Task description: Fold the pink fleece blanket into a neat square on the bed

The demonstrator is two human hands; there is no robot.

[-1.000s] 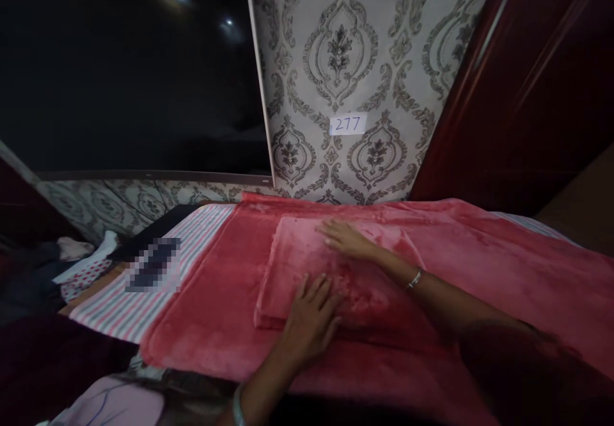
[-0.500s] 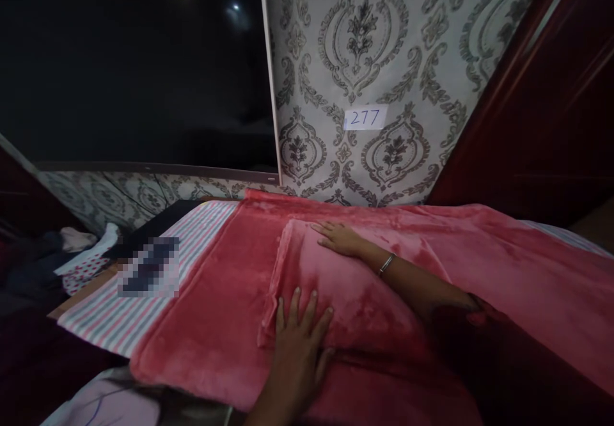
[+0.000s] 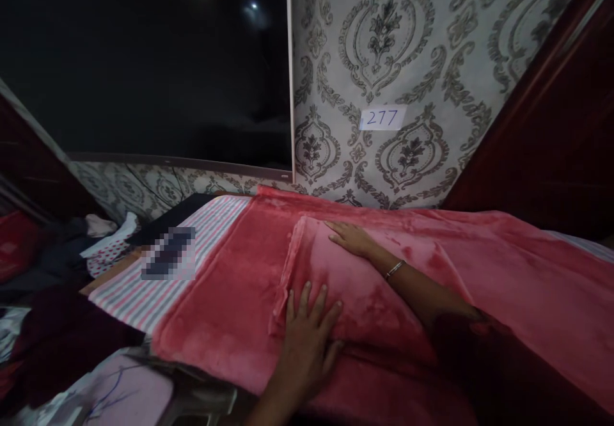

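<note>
A plush pink-red blanket [image 3: 215,298] is spread over the surface in front of me. Its folded section [image 3: 336,260] lies on top as a thick layer, with the fold edge on the left. My left hand [image 3: 309,333] rests flat on the near left part of this fold, fingers spread. Farther back, my right hand [image 3: 352,239] lies flat near the fold's far left corner, a silver bracelet [image 3: 394,268] on that wrist. Both palms touch the plush, and neither hand grips it.
A striped cloth [image 3: 129,298] shows under the blanket at left, with a blurred-out patch on it. A large dark screen [image 3: 167,74] hangs behind. Patterned wallpaper carries a "277" paper label [image 3: 382,118]. Dark clothes [image 3: 71,323] are heaped at left, near a pink chair seat [image 3: 129,391].
The view has shifted a little to the left, so everything appears farther right. My hands stay flat in nearly the same places on the folded blanket.
</note>
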